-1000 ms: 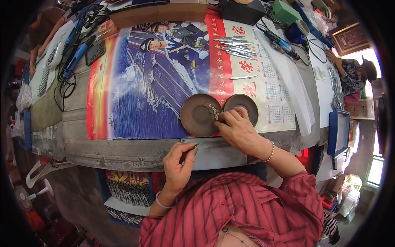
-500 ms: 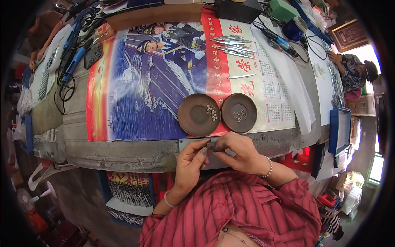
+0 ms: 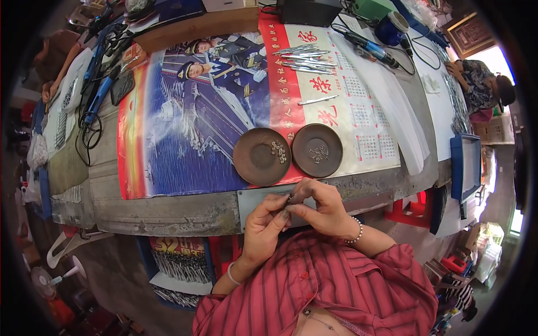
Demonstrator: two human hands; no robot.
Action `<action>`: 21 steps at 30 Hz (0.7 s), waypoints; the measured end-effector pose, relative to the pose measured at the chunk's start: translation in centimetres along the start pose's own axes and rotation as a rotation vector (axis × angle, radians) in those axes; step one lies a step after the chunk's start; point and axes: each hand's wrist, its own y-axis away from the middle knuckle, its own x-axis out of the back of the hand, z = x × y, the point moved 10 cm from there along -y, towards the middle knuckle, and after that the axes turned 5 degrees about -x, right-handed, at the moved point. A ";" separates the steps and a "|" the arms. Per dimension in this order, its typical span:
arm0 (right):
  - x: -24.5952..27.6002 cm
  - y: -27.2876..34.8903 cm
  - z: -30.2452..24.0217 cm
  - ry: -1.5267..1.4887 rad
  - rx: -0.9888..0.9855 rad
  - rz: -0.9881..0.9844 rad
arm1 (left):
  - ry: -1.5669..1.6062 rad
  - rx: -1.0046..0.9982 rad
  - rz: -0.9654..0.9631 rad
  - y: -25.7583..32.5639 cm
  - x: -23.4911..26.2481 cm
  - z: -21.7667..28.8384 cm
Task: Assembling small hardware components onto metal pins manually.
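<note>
My left hand (image 3: 264,228) and my right hand (image 3: 325,213) meet at the table's front edge, in front of two round brown dishes. Fingertips of both hands are pinched together on a tiny dark piece, mostly hidden, whose kind I cannot make out. Small round metal bits (image 3: 278,151) lie in the right part of the left dish (image 3: 250,167). Thin little metal pins (image 3: 319,154) are scattered in the right dish (image 3: 316,133). Beyond the dishes, one slim silver metal piece (image 3: 318,101) lies apart from a pile of similar slim pieces (image 3: 307,59).
A poster calendar (image 3: 185,151) covers the middle of the table. Blue-handled corded tools (image 3: 101,92) lie at the left, another (image 3: 376,51) at the far right. A blue tray (image 3: 465,168) sits at the right edge. Two people (image 3: 486,89) (image 3: 59,56) are at the table's sides.
My right fingertips have closed in against my left ones, around the small piece. The whole view has shifted a little, so the dishes appear slightly farther left.
</note>
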 end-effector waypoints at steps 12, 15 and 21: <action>0.0 0.8 2.7 -0.442 -0.142 0.118 | -0.278 -0.270 0.100 0.7 -1.0 1.9; 1.0 0.9 -1.7 -0.044 0.140 0.239 | -0.287 -0.353 0.063 1.0 -2.0 2.8; 0.6 1.2 -4.0 0.266 0.334 0.241 | -0.226 -0.292 0.056 1.0 -2.1 2.0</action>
